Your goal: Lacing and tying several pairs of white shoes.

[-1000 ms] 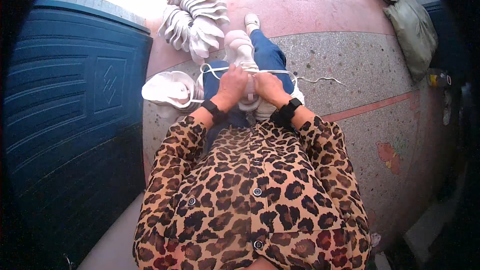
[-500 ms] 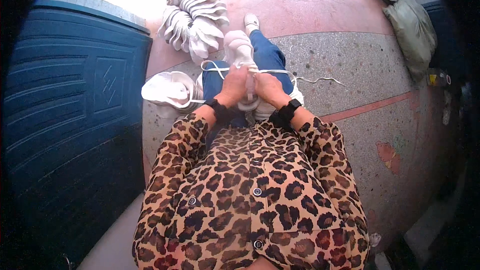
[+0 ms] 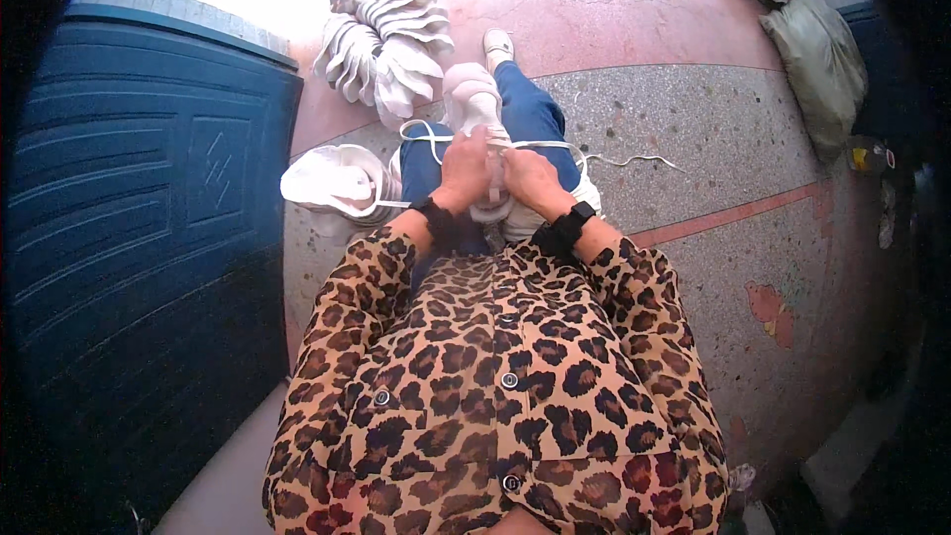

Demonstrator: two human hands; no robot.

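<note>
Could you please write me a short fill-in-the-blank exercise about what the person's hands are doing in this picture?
1. The left hand and right hand both rest on a white ____ on the person's lap.
2. A thin white lace trails onto the ____ floor on the person's right.
3. The fanned pile of white soles lies ____ the hands, farther from the person.
4. Each wrist wears a ____ band.

Missing words: shoe; speckled; beyond; black

Both hands' fingers (image 3: 474,151) hide behind the pale shoe (image 3: 474,104) they grip.
</note>
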